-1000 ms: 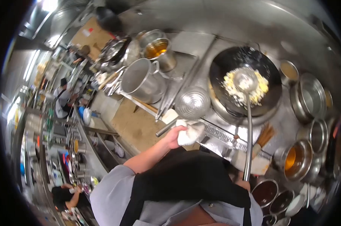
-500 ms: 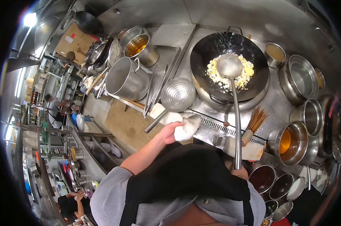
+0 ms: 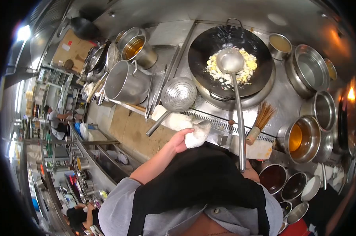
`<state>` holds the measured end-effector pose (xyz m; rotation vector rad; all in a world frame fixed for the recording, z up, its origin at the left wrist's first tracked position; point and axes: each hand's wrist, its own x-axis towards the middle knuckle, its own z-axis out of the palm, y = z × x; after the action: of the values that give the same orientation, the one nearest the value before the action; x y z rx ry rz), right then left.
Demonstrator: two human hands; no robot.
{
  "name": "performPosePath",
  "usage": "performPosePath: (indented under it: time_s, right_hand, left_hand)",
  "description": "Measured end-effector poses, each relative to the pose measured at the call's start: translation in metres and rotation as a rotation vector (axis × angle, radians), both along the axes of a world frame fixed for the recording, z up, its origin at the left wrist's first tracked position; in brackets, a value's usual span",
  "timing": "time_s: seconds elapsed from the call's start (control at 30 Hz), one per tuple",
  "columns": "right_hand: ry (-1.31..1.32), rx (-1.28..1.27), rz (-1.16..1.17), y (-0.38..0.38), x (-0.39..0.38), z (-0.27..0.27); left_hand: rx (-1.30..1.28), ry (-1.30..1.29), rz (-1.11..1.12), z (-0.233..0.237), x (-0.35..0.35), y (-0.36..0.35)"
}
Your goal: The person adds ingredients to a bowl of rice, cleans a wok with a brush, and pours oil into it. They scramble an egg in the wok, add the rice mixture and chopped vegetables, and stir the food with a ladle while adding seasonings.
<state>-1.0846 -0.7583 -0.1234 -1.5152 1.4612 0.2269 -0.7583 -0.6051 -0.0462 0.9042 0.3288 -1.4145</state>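
Note:
My left hand [image 3: 180, 141] is closed around a folded white cloth [image 3: 196, 135], just in front of the stove's edge. A perforated strainer [image 3: 179, 93] lies beside it, its handle pointing toward me. In the black wok [image 3: 201, 59], chopped yellow and white food [image 3: 246, 65] that looks like egg and rice is spread over the bottom. A long-handled ladle [image 3: 230, 60] rests on that food, its handle end close to my body. Only a bit of skin of my right arm [image 3: 252, 174] shows by the handle end; apron and handle hide the fingers.
A bamboo brush [image 3: 260, 122] stands right of the ladle handle. Steel pots with liquids [image 3: 305, 137] line the right side, with a flame [image 3: 351, 93] beyond. A tall pot [image 3: 124, 84] and an oil pot [image 3: 140, 51] stand left. Co-workers [image 3: 58, 120] are at the far left.
The view has shifted slightly, moving the stove items left and up. A flame now shows at the far right. My right arm sits lower by the ladle's handle end. The left hand keeps the cloth.

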Motion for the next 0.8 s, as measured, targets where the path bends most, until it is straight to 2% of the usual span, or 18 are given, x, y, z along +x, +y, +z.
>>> performPosePath:
  time_s: [0.13,0.33,0.37,0.43,0.53,0.57,0.6,0.67,0.7,0.8]
  right_hand:
    - [-0.017,-0.029,-0.07,0.018,-0.011,-0.039]
    - [0.008,-0.282,-0.199,0.022,-0.002,-0.201]
    - [0.04,-0.214,-0.247,0.02,0.001,-0.221]
    - [0.099,0.279,-0.427,0.022,-0.002,-0.278]
    - [0.121,0.251,-0.38,0.026,-0.008,-0.255]
    - [0.132,0.023,-0.374,0.039,-0.007,-0.297]
    - [0.172,0.004,-0.374,0.047,-0.005,-0.289]
    - [0.249,-0.052,-0.359,0.042,0.004,-0.228]
    - [0.163,0.13,-0.251,0.032,0.004,-0.166]
    - [0.027,0.12,0.057,0.021,0.01,-0.047]
  left_hand:
    - [0.048,-0.032,-0.107,-0.002,0.009,-0.011]
    - [0.031,-0.133,-0.152,0.004,0.03,-0.025]
    - [0.011,-0.152,-0.186,-0.005,0.038,-0.022]
    - [0.036,-0.199,-0.209,-0.014,0.048,-0.023]
    - [0.08,-0.262,-0.244,-0.002,0.046,-0.056]
    - [0.096,-0.282,-0.262,-0.001,0.048,-0.067]
    - [0.106,-0.302,-0.27,0.001,0.051,-0.078]
    - [0.091,-0.244,-0.282,0.004,0.06,-0.103]
    - [0.071,-0.259,-0.289,0.007,0.064,-0.113]
    - [0.051,-0.363,-0.385,0.017,0.067,-0.14]
